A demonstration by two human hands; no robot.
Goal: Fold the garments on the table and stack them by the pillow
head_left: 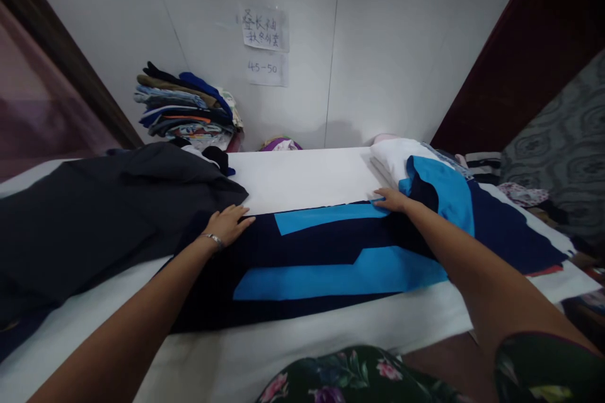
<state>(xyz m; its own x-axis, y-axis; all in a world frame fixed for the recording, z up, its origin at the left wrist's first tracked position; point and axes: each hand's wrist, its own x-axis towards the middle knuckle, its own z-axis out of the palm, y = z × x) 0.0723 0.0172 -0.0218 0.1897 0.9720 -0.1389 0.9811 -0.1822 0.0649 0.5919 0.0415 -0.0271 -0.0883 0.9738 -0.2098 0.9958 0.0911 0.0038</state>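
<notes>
A long navy garment [307, 252] with bright blue panels lies flat across the white-covered table in front of me. My left hand [229, 225] rests on its far left part, fingers stretched out and a bracelet on the wrist. At its far right edge, my right hand [391, 199] lies palm down with fingers extended, touching the fabric. To the left, a dark grey garment [104, 214] is spread loosely and reaches near my left hand. Just right of my right hand, another bright blue and navy garment [456, 195] lies heaped; my right forearm hides some of the fabric.
A tall stack of folded clothes [184, 104] stands at the back left by the wall. Two handwritten paper notes [265, 28] are stuck to the wall. White clothing [399, 154] is piled at the back right, with more clothes [484, 164] farther right.
</notes>
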